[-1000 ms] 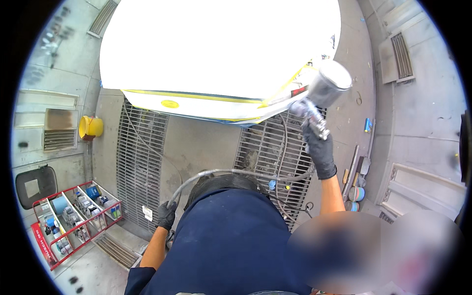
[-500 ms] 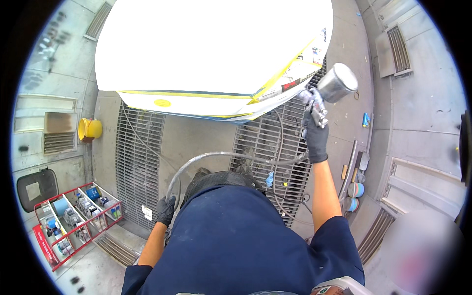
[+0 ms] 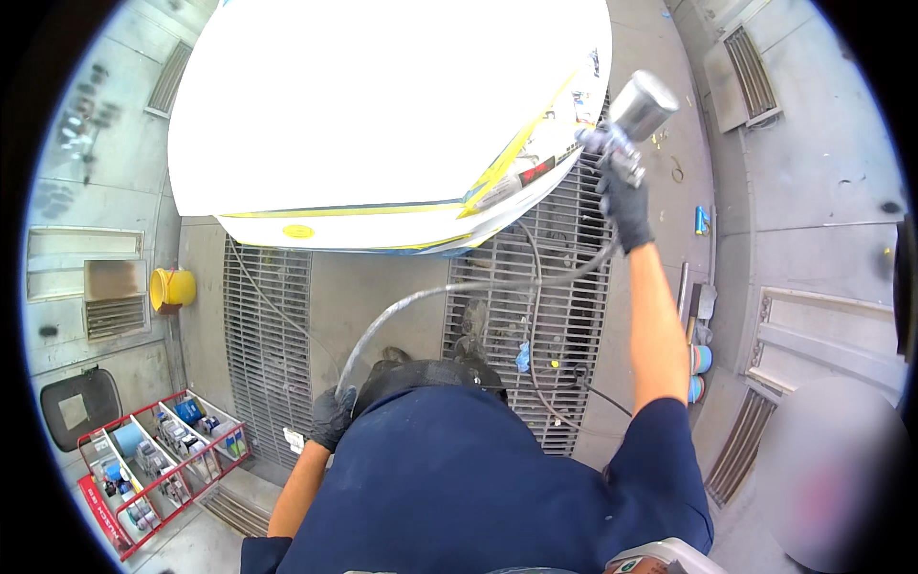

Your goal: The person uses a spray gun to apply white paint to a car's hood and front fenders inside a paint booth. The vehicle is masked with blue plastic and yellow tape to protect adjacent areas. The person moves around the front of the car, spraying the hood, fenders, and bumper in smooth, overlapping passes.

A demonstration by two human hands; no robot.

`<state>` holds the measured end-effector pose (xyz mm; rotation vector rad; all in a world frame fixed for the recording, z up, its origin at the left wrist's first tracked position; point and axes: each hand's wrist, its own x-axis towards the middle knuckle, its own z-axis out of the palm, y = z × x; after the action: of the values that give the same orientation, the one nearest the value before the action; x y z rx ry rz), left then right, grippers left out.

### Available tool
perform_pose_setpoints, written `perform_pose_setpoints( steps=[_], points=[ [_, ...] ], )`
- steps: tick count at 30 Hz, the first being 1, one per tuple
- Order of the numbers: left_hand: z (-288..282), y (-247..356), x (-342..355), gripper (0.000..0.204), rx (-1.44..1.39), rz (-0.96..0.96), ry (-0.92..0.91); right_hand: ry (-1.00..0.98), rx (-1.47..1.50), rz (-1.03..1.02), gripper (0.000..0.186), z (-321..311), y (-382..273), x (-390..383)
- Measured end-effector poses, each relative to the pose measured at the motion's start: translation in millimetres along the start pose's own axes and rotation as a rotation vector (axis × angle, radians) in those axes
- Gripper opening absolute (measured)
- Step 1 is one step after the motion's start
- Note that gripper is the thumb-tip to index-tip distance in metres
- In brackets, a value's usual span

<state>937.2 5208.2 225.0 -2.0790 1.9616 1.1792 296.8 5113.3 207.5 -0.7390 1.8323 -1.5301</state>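
Note:
In a dark glove, my right hand (image 3: 623, 206) grips a metal spray gun (image 3: 613, 145) with a silver cup (image 3: 644, 103) tilted on top, beside the right end of a white car body panel (image 3: 382, 105) edged with yellow masking tape and masking sheet. My gloved left hand (image 3: 333, 413) is closed on a grey hose (image 3: 449, 287), low at my left hip; the hose arcs across in front of me toward the gun.
Floor grates (image 3: 268, 354) lie beneath. A yellow bucket (image 3: 173, 288) stands by the left wall. A red-framed tray of cans (image 3: 161, 471) sits lower left. Bars and tape rolls (image 3: 698, 360) lie by the right wall, beside a small blue item (image 3: 701, 219).
My right hand and the spray gun have moved farther forward, higher in the picture. The car panel appears shifted left and its lower edge sits lower. My left hand still holds the hose.

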Motion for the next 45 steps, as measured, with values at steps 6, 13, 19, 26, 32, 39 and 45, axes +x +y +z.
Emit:
perform_pose_setpoints(
  steps=[6,13,19,26,32,39,45],
  points=[
    [-9,83,5,0.039,0.002,0.024,-0.129,0.314,0.003,-0.008,0.026,-39,-36,105],
    [-6,-5,-15,0.037,0.041,-0.061,-0.044,0.102,0.030,-0.017,0.013,16,11,-36],
    [-14,-105,-45,0.039,0.111,-0.144,-0.054,-0.028,-0.116,0.032,0.026,65,75,-219],
    [0,-250,-107,0.039,-0.168,-0.287,0.278,0.142,0.126,-0.122,0.016,210,64,-283],
    [5,-371,-184,0.036,-0.435,-0.350,0.449,-0.048,0.236,-0.278,0.023,409,28,-333],
    [8,-447,-270,0.034,-0.504,-0.333,0.512,-0.374,0.283,-0.013,0.027,527,-21,-397],
    [23,-473,-266,0.036,-0.551,-0.320,0.353,-0.028,0.146,-0.247,0.018,417,55,-358]
  ],
)
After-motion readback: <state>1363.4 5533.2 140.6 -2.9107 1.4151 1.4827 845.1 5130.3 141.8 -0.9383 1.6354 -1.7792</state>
